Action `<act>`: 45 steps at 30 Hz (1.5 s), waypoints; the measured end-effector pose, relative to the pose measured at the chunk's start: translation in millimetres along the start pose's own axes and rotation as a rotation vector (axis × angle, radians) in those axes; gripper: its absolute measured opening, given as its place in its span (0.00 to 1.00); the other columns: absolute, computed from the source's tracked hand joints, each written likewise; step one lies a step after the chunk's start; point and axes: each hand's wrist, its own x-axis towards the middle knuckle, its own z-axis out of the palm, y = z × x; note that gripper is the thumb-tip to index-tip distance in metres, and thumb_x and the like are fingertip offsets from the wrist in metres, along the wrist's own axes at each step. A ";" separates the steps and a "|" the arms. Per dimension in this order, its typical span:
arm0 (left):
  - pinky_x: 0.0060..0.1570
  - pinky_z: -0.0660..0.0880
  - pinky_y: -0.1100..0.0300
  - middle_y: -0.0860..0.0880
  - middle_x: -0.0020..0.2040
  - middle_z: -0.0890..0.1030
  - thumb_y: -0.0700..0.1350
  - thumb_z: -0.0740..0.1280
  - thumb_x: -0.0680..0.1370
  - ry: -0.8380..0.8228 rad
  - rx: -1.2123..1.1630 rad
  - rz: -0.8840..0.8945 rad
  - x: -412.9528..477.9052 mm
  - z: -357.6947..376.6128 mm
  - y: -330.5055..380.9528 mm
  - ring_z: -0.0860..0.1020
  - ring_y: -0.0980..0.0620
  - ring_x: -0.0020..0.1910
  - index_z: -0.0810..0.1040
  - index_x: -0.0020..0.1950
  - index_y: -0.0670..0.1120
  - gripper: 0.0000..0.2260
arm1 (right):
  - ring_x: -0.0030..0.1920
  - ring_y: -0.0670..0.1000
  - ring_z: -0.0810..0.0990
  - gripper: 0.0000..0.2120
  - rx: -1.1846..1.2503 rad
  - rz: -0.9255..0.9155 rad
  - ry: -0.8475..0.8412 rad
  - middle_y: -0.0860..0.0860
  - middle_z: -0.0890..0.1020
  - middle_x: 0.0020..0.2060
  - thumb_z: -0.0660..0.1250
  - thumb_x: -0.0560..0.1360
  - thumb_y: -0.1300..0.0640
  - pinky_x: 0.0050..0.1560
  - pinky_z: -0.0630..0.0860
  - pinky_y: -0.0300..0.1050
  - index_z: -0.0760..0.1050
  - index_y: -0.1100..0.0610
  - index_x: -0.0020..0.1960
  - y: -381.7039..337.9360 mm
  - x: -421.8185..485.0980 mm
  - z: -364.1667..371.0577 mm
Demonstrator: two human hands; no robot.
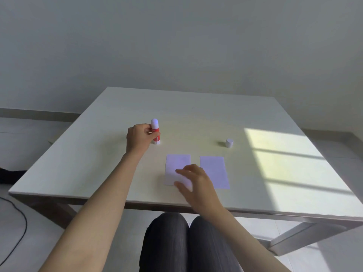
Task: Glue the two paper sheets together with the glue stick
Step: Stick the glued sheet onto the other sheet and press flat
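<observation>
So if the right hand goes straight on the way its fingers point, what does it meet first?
The right hand points up-left across the left paper sheet, over which it already lies. Past that sheet's far edge, it would probably meet the glue stick in the left hand, though depth is unclear.

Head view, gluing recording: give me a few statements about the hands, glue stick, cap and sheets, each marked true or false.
1. The left hand grips the glue stick, which stands upright on the table. True.
2. The cap is on the glue stick. False: it sits alone on the table, to the right.
3. The right hand rests on the left paper sheet. True.
4. The two sheets are stacked. False: the right paper sheet lies beside the left one, with a gap between them.
</observation>
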 end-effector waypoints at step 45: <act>0.37 0.70 0.66 0.52 0.35 0.84 0.43 0.73 0.70 -0.321 -0.546 -0.278 -108.3 49.6 72.6 0.82 0.57 0.33 0.81 0.34 0.48 0.06 | 0.29 0.47 0.75 0.09 0.657 0.503 0.314 0.51 0.79 0.30 0.68 0.72 0.64 0.32 0.70 0.36 0.78 0.57 0.34 50.6 1.9 -83.5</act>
